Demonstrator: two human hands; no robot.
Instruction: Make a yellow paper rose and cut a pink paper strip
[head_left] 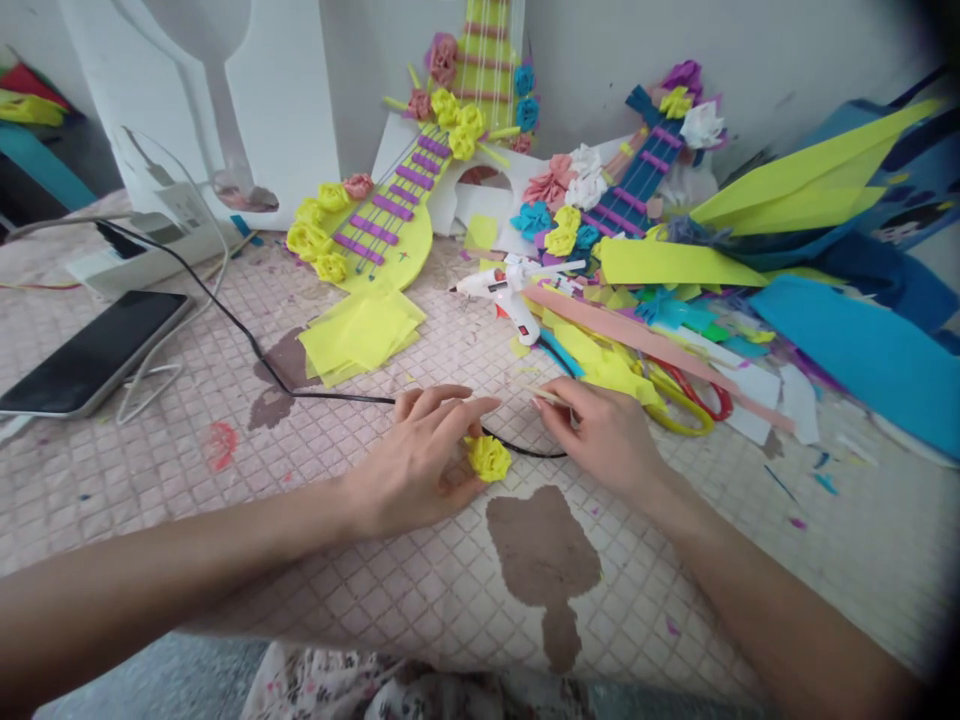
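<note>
My left hand (416, 465) holds a small yellow crepe-paper flower (490, 458) between thumb and fingers, just above the table. To its right, my right hand (611, 430) pinches a thin pale stick (552, 398), whose tip points left toward the flower without touching it. A black cord (337, 396) runs behind the flower and passes by both hands. Beyond the right hand lies a white glue gun (501, 290) on its side. Yellow crepe-paper sheets (364, 330) lie in a loose stack beyond the left hand.
Flower-trimmed paper guitars (386, 225) lean at the back. Scissors (679, 400) lie among paper scraps on the right, near blue paper (862, 350). A phone (94, 350) and a power strip (142, 255) sit on the left. The quilted tablecloth (360, 590) has torn brown patches.
</note>
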